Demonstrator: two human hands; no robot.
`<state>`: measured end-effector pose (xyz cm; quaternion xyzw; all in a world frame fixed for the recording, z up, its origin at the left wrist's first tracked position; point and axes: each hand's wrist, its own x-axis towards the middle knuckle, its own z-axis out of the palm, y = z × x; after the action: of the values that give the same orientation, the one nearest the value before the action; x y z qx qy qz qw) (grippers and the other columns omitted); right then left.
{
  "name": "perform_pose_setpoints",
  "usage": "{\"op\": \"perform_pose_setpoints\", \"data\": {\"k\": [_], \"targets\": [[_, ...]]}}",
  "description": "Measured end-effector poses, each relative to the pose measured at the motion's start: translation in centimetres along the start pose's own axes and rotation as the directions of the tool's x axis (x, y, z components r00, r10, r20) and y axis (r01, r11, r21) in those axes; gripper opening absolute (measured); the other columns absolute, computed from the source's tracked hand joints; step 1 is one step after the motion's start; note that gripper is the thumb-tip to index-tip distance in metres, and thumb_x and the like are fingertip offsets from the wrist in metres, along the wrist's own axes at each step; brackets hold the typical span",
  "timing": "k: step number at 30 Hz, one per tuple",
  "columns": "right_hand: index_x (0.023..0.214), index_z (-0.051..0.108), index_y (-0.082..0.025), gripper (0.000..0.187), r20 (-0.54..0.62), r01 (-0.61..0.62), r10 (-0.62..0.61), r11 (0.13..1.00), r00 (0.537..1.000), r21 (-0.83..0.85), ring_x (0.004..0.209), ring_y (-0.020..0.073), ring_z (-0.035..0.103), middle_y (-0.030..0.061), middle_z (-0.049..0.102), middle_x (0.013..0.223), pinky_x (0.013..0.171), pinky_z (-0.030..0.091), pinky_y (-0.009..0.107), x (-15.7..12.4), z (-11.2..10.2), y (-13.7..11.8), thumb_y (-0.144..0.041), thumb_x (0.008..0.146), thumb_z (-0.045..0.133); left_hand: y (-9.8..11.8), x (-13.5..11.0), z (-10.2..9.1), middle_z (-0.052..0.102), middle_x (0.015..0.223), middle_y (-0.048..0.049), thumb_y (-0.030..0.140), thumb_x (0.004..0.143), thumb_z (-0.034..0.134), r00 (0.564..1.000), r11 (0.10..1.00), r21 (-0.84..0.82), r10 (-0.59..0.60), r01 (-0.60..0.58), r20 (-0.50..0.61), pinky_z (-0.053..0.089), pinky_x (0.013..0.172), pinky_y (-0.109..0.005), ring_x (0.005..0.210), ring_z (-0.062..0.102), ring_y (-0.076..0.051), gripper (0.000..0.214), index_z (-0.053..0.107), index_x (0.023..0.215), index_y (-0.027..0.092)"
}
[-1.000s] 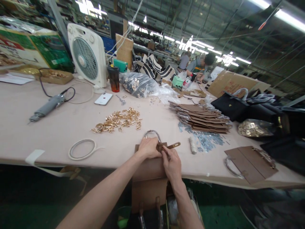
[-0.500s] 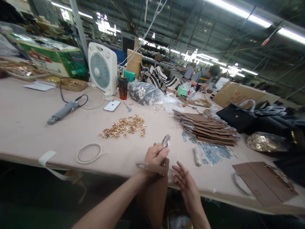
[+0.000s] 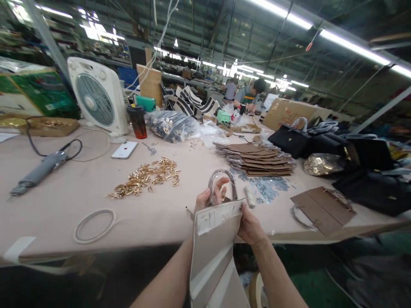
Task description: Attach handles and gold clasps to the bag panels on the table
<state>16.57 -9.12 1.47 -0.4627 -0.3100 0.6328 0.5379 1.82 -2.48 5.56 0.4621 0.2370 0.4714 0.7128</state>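
Note:
A bag panel (image 3: 213, 244) with its pale inner side toward me hangs over the table's front edge, a whitish strip along its top. Its wrapped handle (image 3: 233, 184) arches above that top edge. My left hand (image 3: 203, 200) is behind the panel's upper left, partly hidden, with fingers curled at the handle and panel. My right hand (image 3: 252, 226) pinches the panel's upper right corner, thumb on the near side. A pale roll (image 3: 249, 196) lies just beyond my right hand. Gold metal fittings (image 3: 147, 177) lie in a loose heap to the left.
A stack of brown panels (image 3: 260, 159) stands beyond thin grey strips (image 3: 269, 188). Another brown panel (image 3: 323, 209) lies at right near black bags (image 3: 289, 140). At left are a tape ring (image 3: 94, 226), an electric screwdriver (image 3: 40, 173), a phone (image 3: 124, 150) and a fan (image 3: 96, 96). Another person (image 3: 245, 96) works farther back.
The panel has turned from its brown side to its pale inner side, and its handle now stands up. My right hand, open and apart before, has closed on the panel's corner. The view has swung right.

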Motion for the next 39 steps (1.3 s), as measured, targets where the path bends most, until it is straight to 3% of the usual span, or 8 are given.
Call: {"op": "perform_pose_setpoints", "data": {"k": [4,9,16,20,25,29,34,39], "targets": [[0.117,0.078,-0.017,0.071,-0.113,0.041,-0.053,0.994,0.992,-0.099,0.114,0.0380,0.070,0.0149,0.080,0.103,0.095,0.056,0.052,-0.3,-0.4,0.0,-0.078,0.082,0.065,-0.6,0.5,-2.8,0.071,0.107,-0.0104,0.074,0.086,0.049,0.997,0.994,-0.082,-0.074,0.076,0.029,0.057,0.077,-0.039,0.086,0.070,-0.023,0.062,0.065,0.105,0.018],[0.134,0.070,-0.025,0.067,-0.151,0.147,-0.168,0.979,0.974,-0.140,0.117,0.0354,0.069,0.0100,0.078,0.120,0.097,0.056,0.050,0.0,-1.0,-1.3,-0.066,0.081,0.074,-1.4,0.7,-6.7,0.073,0.104,-0.0096,0.062,0.071,0.082,0.991,0.991,-0.077,-0.113,0.107,-0.076,0.055,0.078,-0.033,0.082,0.068,-0.018,0.059,0.067,0.102,0.015],[0.138,0.067,-0.029,0.070,-0.216,0.125,-0.151,0.984,0.965,-0.130,0.117,0.0309,0.068,0.0061,0.072,0.134,0.089,0.059,0.040,2.4,-1.1,-1.6,-0.050,0.074,0.086,0.8,-1.3,-11.3,0.065,0.138,-0.0167,0.076,0.088,0.058,0.973,0.970,-0.068,-0.232,0.232,0.017,0.057,0.089,-0.037,0.117,0.068,-0.028,0.075,0.058,0.138,0.020],[0.136,0.068,-0.027,0.070,-0.320,0.111,-0.152,0.984,0.935,-0.142,0.107,0.0288,0.071,0.0061,0.074,0.126,0.083,0.060,0.038,3.6,-0.9,0.7,-0.047,0.072,0.087,2.0,-2.7,-13.1,0.051,0.156,-0.0157,0.056,0.089,0.070,0.973,0.940,0.263,-0.232,0.218,0.023,0.053,0.101,-0.040,0.130,0.061,-0.030,0.078,0.042,0.154,0.024],[0.131,0.069,-0.021,0.061,-0.378,0.182,-0.325,0.912,0.867,-0.367,0.107,0.0276,0.069,0.0094,0.074,0.120,0.090,0.055,0.039,4.3,-0.6,3.6,-0.052,0.079,0.077,1.1,-3.5,-11.6,0.054,0.153,-0.0145,0.026,0.081,0.077,0.999,0.471,0.882,0.040,-0.029,0.011,0.037,0.122,-0.050,0.142,0.049,-0.033,0.063,0.058,0.141,0.021],[0.126,0.071,-0.018,0.051,-0.387,0.154,-0.518,0.727,0.763,-0.669,0.108,0.0295,0.066,0.0128,0.071,0.118,0.099,0.051,0.045,4.7,-0.9,5.1,-0.051,0.087,0.067,0.0,-3.6,-8.9,0.058,0.150,-0.0097,0.015,0.088,0.068,0.982,0.082,0.986,0.135,-0.144,0.133,0.028,0.124,-0.059,0.148,0.040,-0.034,0.049,0.062,0.136,0.028],[0.123,0.074,-0.018,0.044,-0.275,0.117,-0.703,0.455,0.656,-0.883,0.111,0.0325,0.059,0.0160,0.063,0.114,0.104,0.047,0.050,4.4,-1.2,5.6,-0.047,0.094,0.061,-2.2,-2.8,-7.7,0.065,0.138,-0.0097,0.028,0.093,0.069,0.971,0.100,0.971,0.126,-0.215,0.202,0.039,0.118,-0.051,0.136,0.051,-0.031,0.039,0.066,0.132,0.025],[0.118,0.077,-0.019,0.041,-0.189,0.015,-0.699,0.274,0.689,-0.962,0.113,0.0345,0.056,0.0169,0.061,0.110,0.104,0.045,0.053,3.8,-1.2,5.5,-0.047,0.099,0.054,-3.7,-2.5,-7.8,0.067,0.134,-0.0074,0.036,0.094,0.069,0.966,0.133,0.976,0.218,-0.171,0.139,0.043,0.112,-0.049,0.129,0.054,-0.029,0.035,0.071,0.129,0.029]]}}
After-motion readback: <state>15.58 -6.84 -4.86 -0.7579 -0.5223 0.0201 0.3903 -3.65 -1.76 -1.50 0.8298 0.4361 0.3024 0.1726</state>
